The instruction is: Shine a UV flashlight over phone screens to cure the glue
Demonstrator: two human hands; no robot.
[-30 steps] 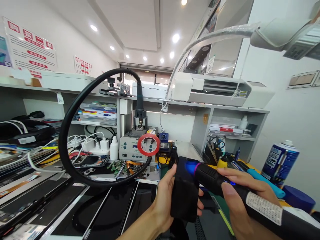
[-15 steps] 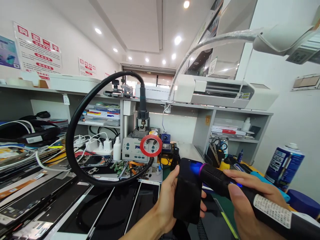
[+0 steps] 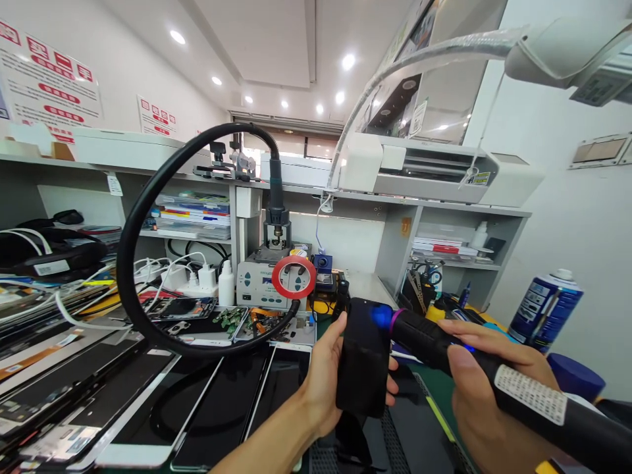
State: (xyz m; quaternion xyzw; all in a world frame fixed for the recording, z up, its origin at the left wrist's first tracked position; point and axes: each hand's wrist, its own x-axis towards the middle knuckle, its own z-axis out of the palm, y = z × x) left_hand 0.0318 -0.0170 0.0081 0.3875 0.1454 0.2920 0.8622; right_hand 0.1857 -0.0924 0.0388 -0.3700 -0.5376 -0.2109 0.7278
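My left hand [image 3: 320, 375] is wrapped round a black smartphone [image 3: 363, 368], held upright with its dark face towards me. Its fingertips show at the phone's right edge. My right hand [image 3: 486, 382] grips a black UV flashlight [image 3: 424, 339] with a purple ring at its head and a white patterned patch on its body. The flashlight's head is close against the phone's upper right edge; whether they touch I cannot tell. A blue-violet glow falls on the top of the screen. Near my right thumb a small blue light shines on the flashlight.
Several phone screens [image 3: 222, 401] lie to the left of my hands. Behind stand a hot-air station [image 3: 251, 283] with a looping black hose [image 3: 129, 263] and a red tape roll [image 3: 278, 278]. A blue spray can [image 3: 543, 313] stands at right, below a lamp arm [image 3: 419, 66].
The view has shifted a little, so most things sit slightly further left and higher. The phone has tilted a little, and the blue glow spreads wider on it. Both hands keep their hold.
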